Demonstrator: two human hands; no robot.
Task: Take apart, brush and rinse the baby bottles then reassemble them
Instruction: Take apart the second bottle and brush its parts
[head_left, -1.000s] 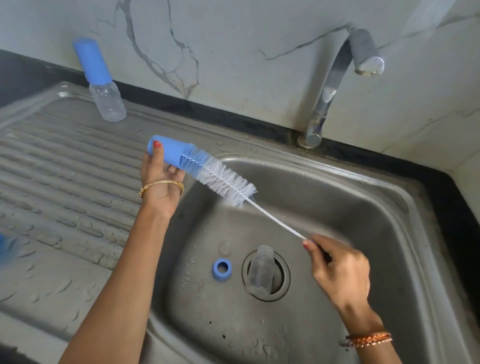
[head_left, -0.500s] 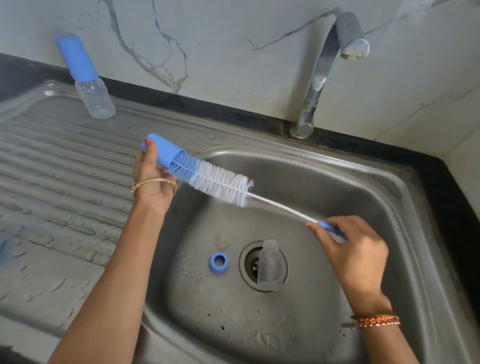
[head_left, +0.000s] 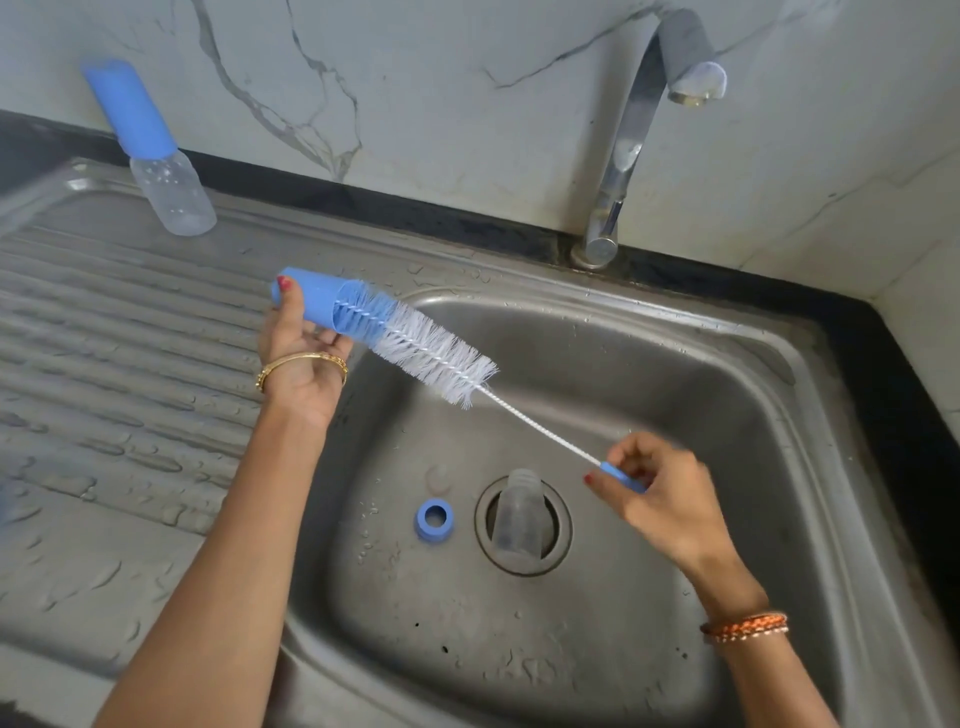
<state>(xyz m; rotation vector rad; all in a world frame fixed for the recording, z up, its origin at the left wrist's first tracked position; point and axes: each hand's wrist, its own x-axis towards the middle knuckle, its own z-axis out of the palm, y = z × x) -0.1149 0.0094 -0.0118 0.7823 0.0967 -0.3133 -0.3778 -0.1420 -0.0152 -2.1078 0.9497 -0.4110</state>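
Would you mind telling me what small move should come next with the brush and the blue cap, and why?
Probably push the white-bristled bottle brush deeper into the blue plastic cap. Only its blue tip bristles sit inside the cap's mouth; most white bristles are still outside. The left hand holds the cap, and the right hand pinches the brush's blue handle end, so a short forward stroke looks ready.

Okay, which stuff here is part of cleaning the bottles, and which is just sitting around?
In use: blue cap in left hand, bottle brush in right hand, clear bottle over the drain, blue ring, capped bottle on the drainboard.
Just there: tap, sink.
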